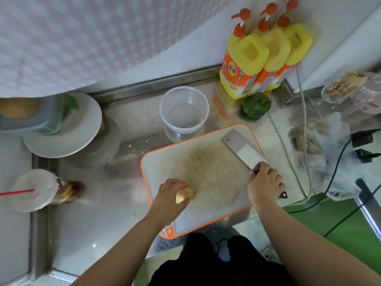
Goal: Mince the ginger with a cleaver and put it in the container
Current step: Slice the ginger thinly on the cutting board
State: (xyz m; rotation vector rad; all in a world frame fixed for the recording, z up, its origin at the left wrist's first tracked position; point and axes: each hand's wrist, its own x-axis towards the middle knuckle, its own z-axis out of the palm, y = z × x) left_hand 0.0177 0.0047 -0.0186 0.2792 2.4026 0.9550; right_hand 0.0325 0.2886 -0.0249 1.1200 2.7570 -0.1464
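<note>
Far left on the worktop [92, 213]: a lidded cup [33, 190] with a red straw [17, 192], lying beside a stack of plates [68, 133] that carries a grey box [31, 118].

At the near left of the board [206, 178], white with an orange rim: left hand [170, 198] curled over a ginger [184, 195], gripping it from above and behind. Ginger pale tan, smooth-skinned, a rounded knob with one lobe poking out toward the wrist; still whole, resting on the board. Pale shredded residue spread across the board's middle, just right of the ginger.

Beyond the board, near its far edge: clear round container [184, 109], upright, only a few specks at its bottom. Well apart from the ginger.

At the right side of the board: right hand [265, 183] clenched round the handle of the cleaver [242, 150], black butt end showing past the wrist. Blade flat, wide, grey, angled away toward the board's far right corner, apart from the ginger with the residue between them.

Behind, against the wall: three yellow bottles [266, 56] with orange pumps, a green pepper [256, 106] just in front. Far right: cables [303, 112], a plastic bag [334, 145].
</note>
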